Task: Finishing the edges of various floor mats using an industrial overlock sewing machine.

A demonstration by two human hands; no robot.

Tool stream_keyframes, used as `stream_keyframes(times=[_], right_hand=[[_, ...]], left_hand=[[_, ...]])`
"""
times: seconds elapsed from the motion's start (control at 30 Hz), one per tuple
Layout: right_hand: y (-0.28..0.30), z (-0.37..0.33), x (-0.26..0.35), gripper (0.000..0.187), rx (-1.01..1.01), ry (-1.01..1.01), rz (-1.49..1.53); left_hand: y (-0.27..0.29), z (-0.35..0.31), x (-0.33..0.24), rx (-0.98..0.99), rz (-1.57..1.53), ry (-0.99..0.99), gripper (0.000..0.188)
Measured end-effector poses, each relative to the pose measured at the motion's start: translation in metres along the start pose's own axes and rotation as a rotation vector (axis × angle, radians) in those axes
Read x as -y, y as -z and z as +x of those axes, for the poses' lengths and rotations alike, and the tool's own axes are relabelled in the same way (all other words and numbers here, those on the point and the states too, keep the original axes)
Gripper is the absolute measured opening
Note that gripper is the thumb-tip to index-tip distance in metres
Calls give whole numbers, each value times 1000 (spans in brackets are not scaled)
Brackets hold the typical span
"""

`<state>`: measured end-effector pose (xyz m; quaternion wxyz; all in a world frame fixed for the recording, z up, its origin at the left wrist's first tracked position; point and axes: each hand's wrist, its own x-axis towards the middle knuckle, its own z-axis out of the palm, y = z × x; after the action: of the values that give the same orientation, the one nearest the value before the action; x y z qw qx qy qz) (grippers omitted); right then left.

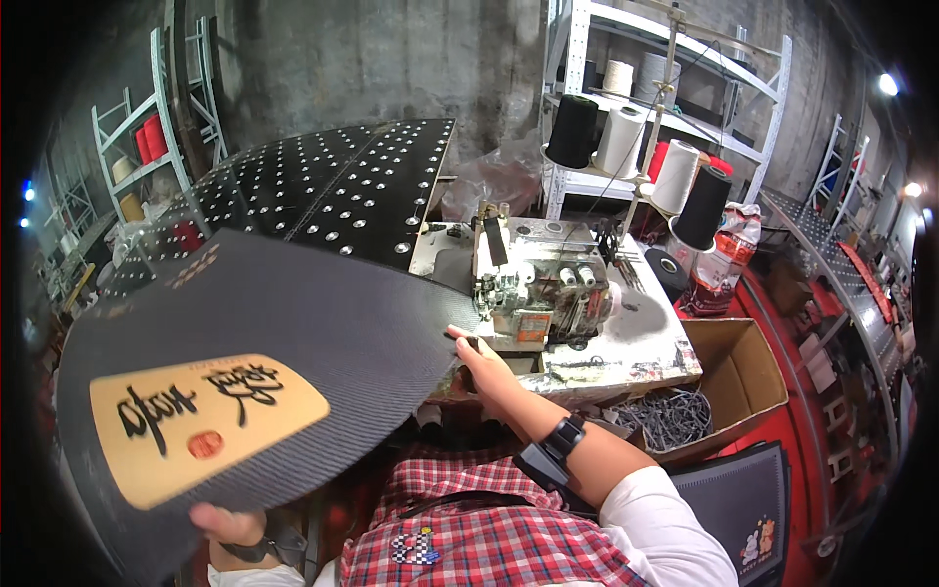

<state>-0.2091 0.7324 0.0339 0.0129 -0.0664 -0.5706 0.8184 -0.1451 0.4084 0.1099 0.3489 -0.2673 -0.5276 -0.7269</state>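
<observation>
A large dark grey ribbed floor mat spans the left half of the view, tilted and bowed. Its tan panel bears black brush-style characters and a red round seal. My left hand grips the near edge, thumb on top and fingers hidden underneath. At the right edge my right hand holds the mat, thumb above and the other fingers mostly out of sight below. The mat's far right corner reaches the needle side of an overlock sewing machine, which sits on a worn white table.
Behind the mat slopes a black table dotted with metal studs. Thread cones stand on a rack above the machine. At the right are a cardboard box, tangled grey trimmings and another dark mat with a cartoon print.
</observation>
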Motion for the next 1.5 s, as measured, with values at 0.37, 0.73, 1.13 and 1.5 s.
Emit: stream_keyframes(times=[0.37,0.73,1.13,1.5], right_hand=[[26,7,-20,28,-60,-8,25],[27,-3,-46,17,-140,106,35],[39,-4,-58,14,-161,138,28],[28,-41,-69,15,-87,81,-247]], left_hand=[[-50,23,-21,253,412,-996,49],[218,67,-105,-97,1451,183,32],[355,-34,-55,-456,1757,717,44],[378,-6,22,-564,1187,459,44]])
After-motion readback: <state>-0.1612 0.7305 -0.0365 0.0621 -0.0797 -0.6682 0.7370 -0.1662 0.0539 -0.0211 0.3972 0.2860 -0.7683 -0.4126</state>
